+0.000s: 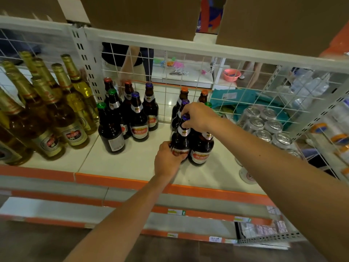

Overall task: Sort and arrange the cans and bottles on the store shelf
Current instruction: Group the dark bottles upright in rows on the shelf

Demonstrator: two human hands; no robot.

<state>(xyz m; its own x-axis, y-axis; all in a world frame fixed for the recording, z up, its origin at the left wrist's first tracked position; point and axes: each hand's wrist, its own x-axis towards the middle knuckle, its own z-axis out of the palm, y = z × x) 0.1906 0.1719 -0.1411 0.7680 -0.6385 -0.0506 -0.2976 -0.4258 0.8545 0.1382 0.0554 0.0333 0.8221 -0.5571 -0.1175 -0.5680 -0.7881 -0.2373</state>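
A dark brown bottle with a purple cap (180, 138) stands on the white shelf (132, 161). My left hand (168, 159) grips its lower body at the label. My right hand (198, 116) pinches its neck just under the cap. Several more dark bottles (201, 148) with orange, purple and green caps stand right beside and behind it. Another cluster of dark bottles (130, 114) stands to the left. Silver cans (264, 125) are packed at the right.
Tall golden bottles (56, 110) with foil necks crowd the left section. A white wire grid (188, 72) backs the shelf. People stand behind the grid. The shelf's orange front edge (122, 181) runs below my hands, with lower shelves underneath.
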